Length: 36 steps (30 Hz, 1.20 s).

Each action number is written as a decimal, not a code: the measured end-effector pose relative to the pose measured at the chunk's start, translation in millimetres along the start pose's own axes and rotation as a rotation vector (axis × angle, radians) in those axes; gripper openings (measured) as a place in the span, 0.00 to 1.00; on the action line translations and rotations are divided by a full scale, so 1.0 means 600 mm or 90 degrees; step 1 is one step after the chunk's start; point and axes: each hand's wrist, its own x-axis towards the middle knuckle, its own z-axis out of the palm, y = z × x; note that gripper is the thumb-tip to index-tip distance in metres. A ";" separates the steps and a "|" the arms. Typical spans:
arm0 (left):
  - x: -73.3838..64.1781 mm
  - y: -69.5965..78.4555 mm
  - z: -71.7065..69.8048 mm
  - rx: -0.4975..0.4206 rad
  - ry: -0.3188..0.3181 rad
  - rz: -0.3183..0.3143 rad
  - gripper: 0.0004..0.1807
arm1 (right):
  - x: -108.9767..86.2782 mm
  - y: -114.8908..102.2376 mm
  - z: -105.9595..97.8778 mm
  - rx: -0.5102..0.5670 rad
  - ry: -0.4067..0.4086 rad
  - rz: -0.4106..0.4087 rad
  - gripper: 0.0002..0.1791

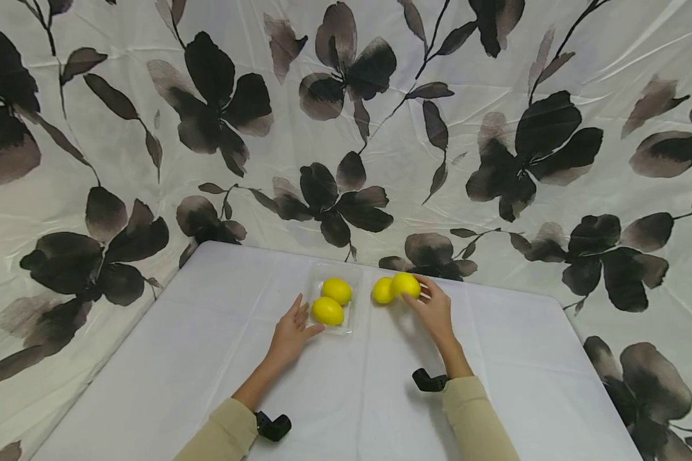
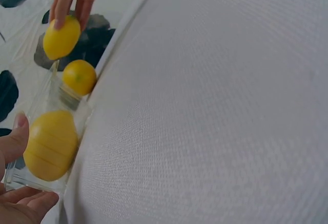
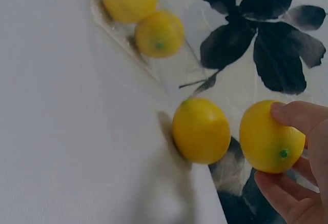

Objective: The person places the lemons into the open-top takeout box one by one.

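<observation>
A clear plastic box [image 1: 352, 317] holds two yellow lemons, one farther [image 1: 337, 291] and one nearer [image 1: 327, 311]. At its near left corner my left hand [image 1: 291, 333] holds the box, thumb on the near side and fingers along the left wall. My right hand [image 1: 435, 312] grips another lemon [image 1: 406, 285] between thumb and fingers, raised above the table; its green tip [image 3: 284, 153] faces the right wrist camera. Just left of this held lemon, a further lemon [image 1: 383, 291] rests on the table, right of the box.
A white cloth covers the table [image 1: 207, 333], whose far edge runs just behind the box and lemons. Beyond hangs a pale sheet [image 1: 427, 128] with dark printed flowers. Black wrist devices [image 1: 429, 380] sit by both sleeves.
</observation>
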 end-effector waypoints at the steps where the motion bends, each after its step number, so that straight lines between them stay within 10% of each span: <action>1: 0.000 0.001 0.000 0.002 0.001 -0.002 0.52 | 0.000 -0.005 0.002 0.003 -0.003 -0.004 0.29; 22: 0.000 0.001 0.001 -0.019 -0.006 -0.016 0.52 | -0.033 -0.081 0.112 -0.005 -0.135 -0.149 0.29; 36: 0.000 0.002 0.001 -0.022 0.001 -0.013 0.53 | -0.058 -0.100 0.151 0.090 -0.261 -0.118 0.28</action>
